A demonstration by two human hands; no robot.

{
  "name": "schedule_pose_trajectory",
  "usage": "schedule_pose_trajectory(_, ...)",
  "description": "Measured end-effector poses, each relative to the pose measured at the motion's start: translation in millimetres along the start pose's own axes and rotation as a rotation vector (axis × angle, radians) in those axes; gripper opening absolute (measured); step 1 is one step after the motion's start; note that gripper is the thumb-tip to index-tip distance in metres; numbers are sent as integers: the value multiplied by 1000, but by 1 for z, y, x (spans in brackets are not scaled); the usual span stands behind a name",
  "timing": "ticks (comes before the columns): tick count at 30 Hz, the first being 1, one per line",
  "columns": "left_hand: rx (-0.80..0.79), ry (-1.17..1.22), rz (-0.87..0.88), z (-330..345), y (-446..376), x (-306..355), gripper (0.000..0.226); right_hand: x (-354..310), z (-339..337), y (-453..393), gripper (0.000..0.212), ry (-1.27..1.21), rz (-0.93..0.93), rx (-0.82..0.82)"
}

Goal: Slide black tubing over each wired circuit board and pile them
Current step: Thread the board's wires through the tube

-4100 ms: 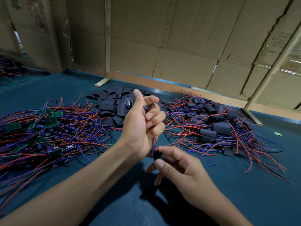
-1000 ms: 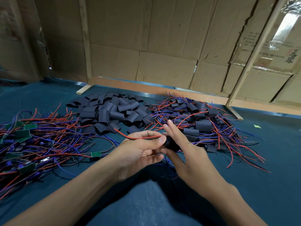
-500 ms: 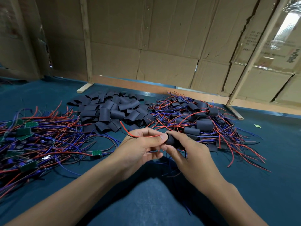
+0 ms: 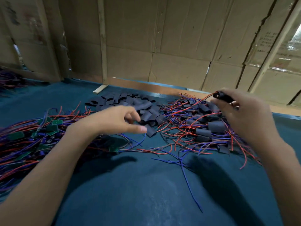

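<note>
My right hand grips a black-sleeved circuit board above the back right of the sleeved pile, its red wires trailing down to the left. My left hand hovers with loosely spread fingers and holds nothing, its fingertips just short of the heap of loose black tubing pieces. One tubing piece lies right beside its thumb tip. Bare green boards with red and blue wires are heaped at the left, under my left forearm.
The teal table mat spreads out in front of me, with loose blue and red wires straggling across its middle. Cardboard walls with wooden battens close off the back. More wires lie at the far left.
My hands have parted. The right hand has carried the sleeved board up and to the right over the sleeved pile. The left hand has let go of the wire and moved toward the tubing heap.
</note>
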State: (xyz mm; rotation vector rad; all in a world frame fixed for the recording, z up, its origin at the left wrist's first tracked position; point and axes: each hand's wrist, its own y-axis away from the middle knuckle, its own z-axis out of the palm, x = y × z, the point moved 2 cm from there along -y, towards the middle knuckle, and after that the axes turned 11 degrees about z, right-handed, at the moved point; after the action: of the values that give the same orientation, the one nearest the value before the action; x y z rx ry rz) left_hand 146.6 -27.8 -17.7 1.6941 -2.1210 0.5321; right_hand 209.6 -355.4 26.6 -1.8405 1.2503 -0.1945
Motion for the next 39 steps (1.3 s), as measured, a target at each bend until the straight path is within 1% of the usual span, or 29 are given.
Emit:
schedule_pose_trajectory(1,-150,-82,-72,2,3,-7,51,5,4,-7,27,61,58,-82)
schedule_pose_trajectory(2,-273,-151,-109,6,6,-12,52,10,11,-11,41,145,154,-209)
schedule_pose_trajectory(3,-341,-197,-118,11,6,-14,48,13,18,-13,63,246,275,-351)
schedule_pose_trajectory(4,-353,-220,-104,15,5,-16,39,11,24,-12,87,308,393,-451)
schedule_pose_trajectory(5,-335,-238,-81,18,2,-16,29,5,30,-11,101,314,460,-487)
schedule_pose_trajectory(6,-308,-258,-61,19,0,-16,23,-5,37,-10,102,265,462,-477)
schedule_pose_trajectory(8,-273,-304,-41,19,-1,-13,18,-31,51,-4,83,143,321,-433)
schedule_pose_trajectory(10,-211,-362,-14,21,-1,-10,15,-55,61,5,53,52,177,-473)
schedule_pose_trajectory(11,-131,-360,21,21,-2,-7,17,-65,65,9,39,15,156,-526)
schedule_pose_trajectory(12,4,-298,80,20,-2,-2,20,-69,67,13,28,-23,154,-593)
schedule_pose_trajectory(13,177,-163,151,20,-3,5,21,-72,69,18,22,-63,146,-664)
schedule_pose_trajectory(15,527,201,264,19,-2,20,20,-76,71,24,34,-127,118,-788)
schedule_pose_trajectory(16,650,385,281,19,-3,26,20,-78,70,26,37,-203,128,-840)
schedule_pose_trajectory(17,727,582,291,22,-4,31,20,-81,69,28,32,-329,152,-878)
schedule_pose_trajectory(18,763,794,295,28,-6,36,19,-84,68,29,24,-479,177,-890)
schedule_pose_trajectory(20,737,1191,272,41,-11,43,17,-91,67,29,14,-739,219,-845)
schedule_pose_trajectory(22,671,1418,263,53,-16,47,13,-92,67,27,19,-862,259,-786)
schedule_pose_trajectory(23,641,1457,273,58,-18,47,13,-90,67,26,20,-875,280,-774)
schedule_pose_trajectory(24,625,1423,277,62,-21,47,16,-87,67,25,19,-859,299,-771)
schedule_pose_trajectory(25,639,1289,273,66,-24,44,20,-84,66,23,17,-835,322,-777)
schedule_pose_trajectory(26,682,1063,274,69,-25,38,23,-81,65,21,14,-815,358,-787)
schedule_pose_trajectory(28,761,461,350,72,-28,24,23,-70,63,16,13,-814,467,-802)
schedule_pose_trajectory(29,690,182,392,76,-30,17,27,-66,62,12,16,-801,507,-816)
schedule_pose_trajectory(31,348,-249,376,87,-38,1,50,-57,59,8,20,-671,488,-854)
schedule_pose_trajectory(32,190,-386,334,94,-42,-6,58,-53,57,7,20,-585,461,-864)
schedule_pose_trajectory(33,80,-462,299,98,-44,-11,62,-49,56,6,21,-507,437,-865)
schedule_pose_trajectory(34,23,-504,289,100,-46,-13,61,-45,54,5,22,-443,410,-862)
schedule_pose_trajectory(37,7,-595,296,95,-49,-14,49,-36,48,3,19,-333,323,-855)
schedule_pose_trajectory(39,-63,-668,293,91,-50,-15,43,-30,44,0,21,-295,285,-842)
